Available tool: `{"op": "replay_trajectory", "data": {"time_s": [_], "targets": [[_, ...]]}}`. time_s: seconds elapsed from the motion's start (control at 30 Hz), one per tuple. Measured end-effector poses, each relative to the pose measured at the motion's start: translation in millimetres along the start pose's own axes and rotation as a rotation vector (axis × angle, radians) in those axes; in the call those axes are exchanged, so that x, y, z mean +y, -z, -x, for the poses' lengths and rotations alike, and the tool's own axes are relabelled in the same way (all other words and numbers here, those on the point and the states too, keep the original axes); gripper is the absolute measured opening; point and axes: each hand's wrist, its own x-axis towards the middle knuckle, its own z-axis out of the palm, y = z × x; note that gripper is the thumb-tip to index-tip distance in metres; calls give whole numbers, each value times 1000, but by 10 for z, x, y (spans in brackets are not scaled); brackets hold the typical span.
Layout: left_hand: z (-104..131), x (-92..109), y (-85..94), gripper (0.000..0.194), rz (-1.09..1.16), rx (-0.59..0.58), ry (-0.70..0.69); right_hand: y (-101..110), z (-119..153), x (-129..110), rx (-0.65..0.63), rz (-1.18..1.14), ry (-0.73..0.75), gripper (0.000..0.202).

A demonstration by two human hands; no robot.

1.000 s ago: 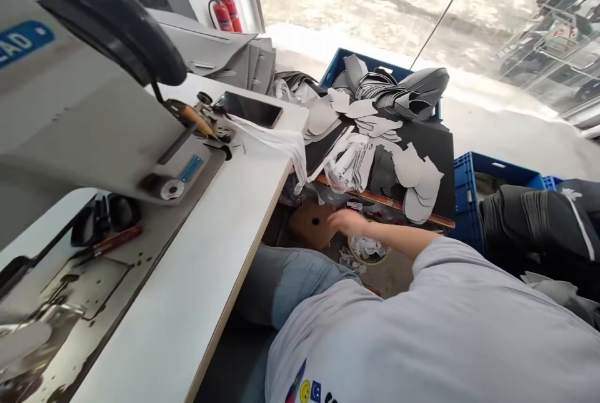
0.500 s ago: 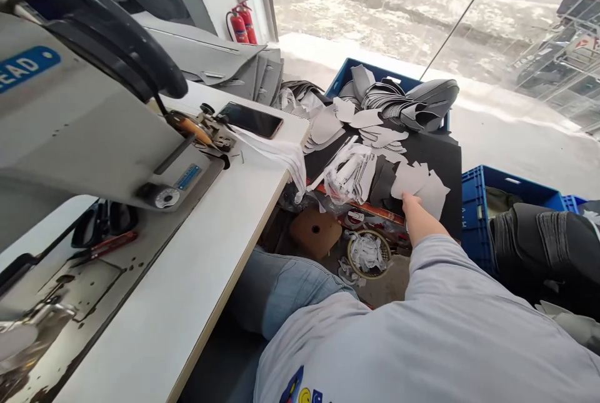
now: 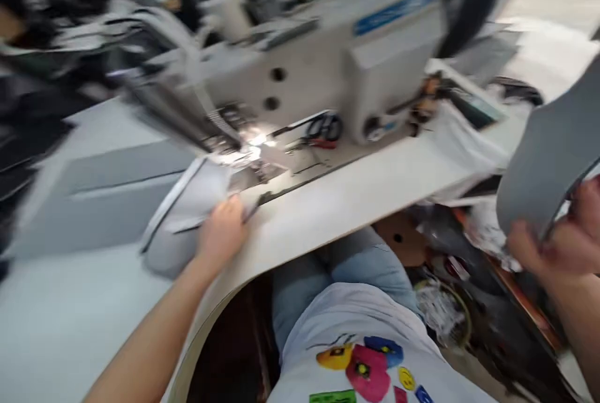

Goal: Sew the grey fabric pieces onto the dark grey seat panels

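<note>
Table (image 3: 319, 209), white: under the machine (image 3: 319, 72), extending left of it and along its front. Machine: grey, blue label, lamp lit at its left end. Panel (image 3: 103, 215), grey, slit: flat on the table, left of the machine. Grey piece (image 3: 553, 147), curved: raised, right of the machine. Folded piece (image 3: 182, 203), pale, dark-edged: at the machine's left end. Basket (image 3: 465, 322), with white scraps: below, right of the machine. Right hand (image 3: 557, 247): closed on the grey piece. Left hand (image 3: 222, 231): on the folded piece; blurred, grip cannot be told. Scissors (image 3: 324, 127), black-handled: on the machine's bed.
</note>
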Motion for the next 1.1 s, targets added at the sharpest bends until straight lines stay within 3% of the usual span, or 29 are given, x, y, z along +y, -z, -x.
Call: {"op": "replay_trajectory", "data": {"time_s": [0.07, 0.1, 0.13, 0.23, 0.3, 0.33, 0.4, 0.47, 0.53, 0.6, 0.67, 0.77, 0.83, 0.97, 1.1], "targets": [[153, -85, -58, 35, -32, -76, 29, -425, -297, -512, -275, -248, 479, 21], [170, -103, -89, 34, -25, -92, 40, -606, -420, -804, -429, -302, 594, 20], [167, -117, -118, 35, -5, -100, 44, -762, -524, -1092, -499, -327, 694, 19], [145, -190, -185, 38, 104, -87, 69, -1087, -750, -1754, -605, -293, 770, 12], [162, -299, -216, 40, 254, -64, 84, -1211, -861, -1952, -687, -316, 800, 3], [177, -375, -227, 38, 363, -57, 119, -1251, -909, -1990, -736, -345, 831, 7], [203, -551, -223, 33, 638, -74, 274, -1307, -987, -2003, -818, -401, 905, 35], [215, -703, -172, 43, 911, -108, 470, -1350, -1041, -1999, -860, -412, 959, 69], [207, -761, -86, 52, 1064, -110, 541, -1401, -1086, -2026, -871, -364, 962, 86], [183, -700, -14, 47, 1025, -90, 454, -1479, -1148, -2079, -887, -336, 943, 87], [157, -567, -9, 33, 829, -94, 269, -1591, -1242, -2124, -942, -397, 941, 82], [137, -429, -126, 27, 536, -83, 18, -1812, -1416, -2136, -1068, -693, 946, 67], [136, -462, -221, 30, 513, -54, -37, -1973, -1517, -2137, -1079, -864, 934, 53], [127, -654, -253, 34, 634, -51, 36, -2262, -1608, -2263, -949, -768, 1006, 45], [129, -637, -120, 32, 449, -88, -68, -2407, -1598, -2453, -767, -557, 1012, 44]]}}
